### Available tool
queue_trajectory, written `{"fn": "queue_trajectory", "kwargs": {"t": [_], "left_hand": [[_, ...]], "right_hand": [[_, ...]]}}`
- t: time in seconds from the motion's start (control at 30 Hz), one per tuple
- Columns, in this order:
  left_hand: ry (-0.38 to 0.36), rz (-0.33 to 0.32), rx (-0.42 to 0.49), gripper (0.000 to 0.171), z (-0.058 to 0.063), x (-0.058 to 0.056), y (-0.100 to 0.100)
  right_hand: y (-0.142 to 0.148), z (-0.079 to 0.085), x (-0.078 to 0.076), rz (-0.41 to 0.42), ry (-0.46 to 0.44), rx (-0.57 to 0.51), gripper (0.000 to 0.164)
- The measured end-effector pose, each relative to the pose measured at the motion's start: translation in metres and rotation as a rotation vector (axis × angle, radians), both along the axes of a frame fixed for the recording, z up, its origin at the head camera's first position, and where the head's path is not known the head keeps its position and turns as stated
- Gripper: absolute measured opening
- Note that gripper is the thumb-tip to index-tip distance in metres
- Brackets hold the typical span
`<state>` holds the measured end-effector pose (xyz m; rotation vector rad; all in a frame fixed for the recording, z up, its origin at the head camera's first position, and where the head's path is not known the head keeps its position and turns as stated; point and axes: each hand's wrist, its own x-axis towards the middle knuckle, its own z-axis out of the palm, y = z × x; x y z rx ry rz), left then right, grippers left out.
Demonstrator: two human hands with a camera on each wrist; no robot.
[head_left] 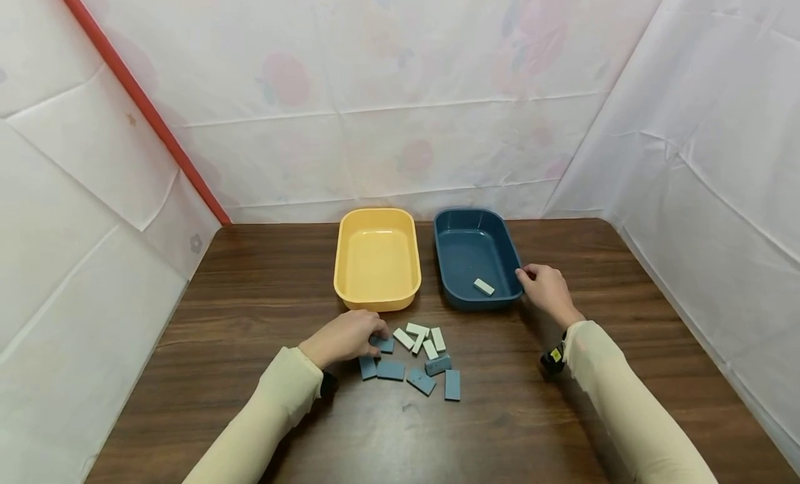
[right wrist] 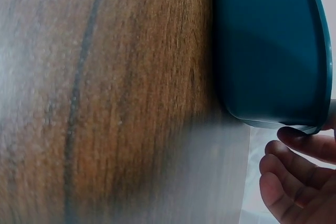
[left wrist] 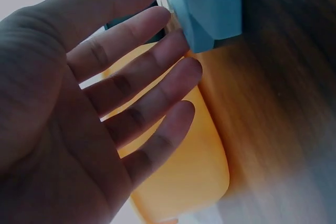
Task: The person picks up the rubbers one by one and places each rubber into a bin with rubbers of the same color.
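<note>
My left hand (head_left: 350,335) is over the blue-grey blocks, its fingers spread and relaxed in the left wrist view. Closest to its fingertips is one blue-grey block (head_left: 382,345), which also shows large as a blue block (left wrist: 212,9) beside the index finger and thumb. No grip on it shows. With thumb and index finger, my right hand (head_left: 548,289) pinches the right rim of the dark blue tray (right wrist: 270,51). Inside that tray lies one cream block (head_left: 484,287). Several cream blocks (head_left: 438,339) lie piled near more blue-grey blocks, including a flat one (head_left: 453,385).
A yellow tray (head_left: 378,306) stands left of the dark blue one, with a narrow gap between them. Both sit on a brown wood-grain table (head_left: 269,282). White patterned sheets (head_left: 387,151) hang behind and at the sides.
</note>
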<state>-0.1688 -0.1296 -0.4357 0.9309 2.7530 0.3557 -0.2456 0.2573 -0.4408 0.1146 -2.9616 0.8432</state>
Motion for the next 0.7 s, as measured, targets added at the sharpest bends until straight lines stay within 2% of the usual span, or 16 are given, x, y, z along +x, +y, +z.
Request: {"fn": "queue_trajectory", "kwargs": {"t": [0.23, 0.47, 0.7], "left_hand": [[0.03, -0.013, -0.005, 0.018, -0.007, -0.001, 0.004], [0.001, -0.027, 0.016, 0.018, -0.009, -0.005, 0.014], [-0.02, 0.001, 0.039, 0.013, -0.008, -0.008, 0.014]], "right_hand": [[0.003, -0.003, 0.004, -0.01, -0.01, -0.01, 0.038], [0.014, -0.006, 0.012, -0.039, 0.012, -0.007, 0.038], [0.016, -0.005, 0.009, -0.028, 0.027, -0.005, 0.04]]}}
